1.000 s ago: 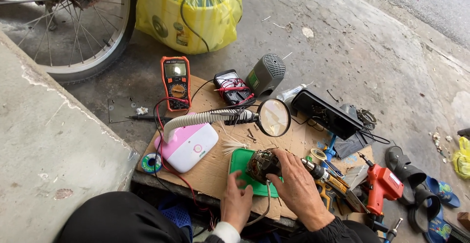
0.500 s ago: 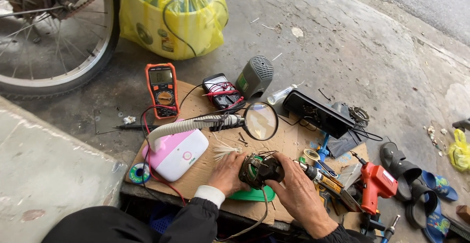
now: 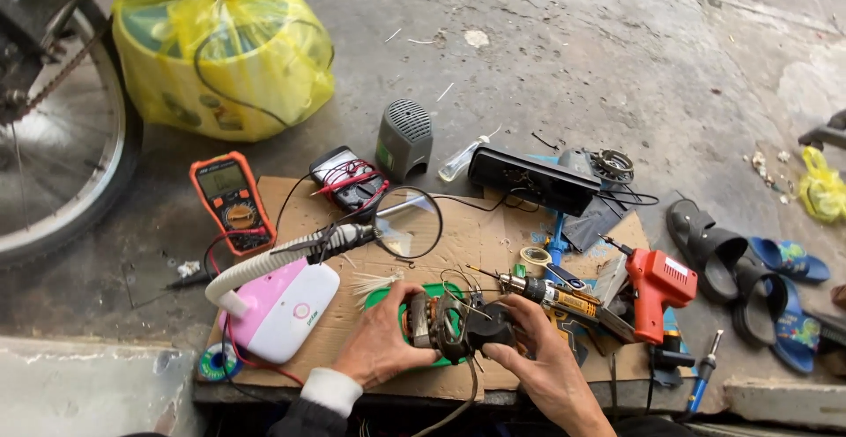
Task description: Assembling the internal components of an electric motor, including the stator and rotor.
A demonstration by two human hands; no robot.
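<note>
Left hand (image 3: 381, 344) and right hand (image 3: 539, 359) both clamped on a small motor (image 3: 451, 324), held just above a green mat (image 3: 388, 299) on the cardboard (image 3: 467, 239), pink lamp base (image 3: 280, 309) to the left, magnifier (image 3: 408, 222) behind, screwdriver (image 3: 551, 293) and orange glue gun (image 3: 661, 287) to the right

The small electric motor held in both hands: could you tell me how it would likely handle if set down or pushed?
The motor looks metal-cored, so probably heavy for its size. Its rounded body might roll on the cardboard. The thin loose wires seem floppy and could snag.
</note>
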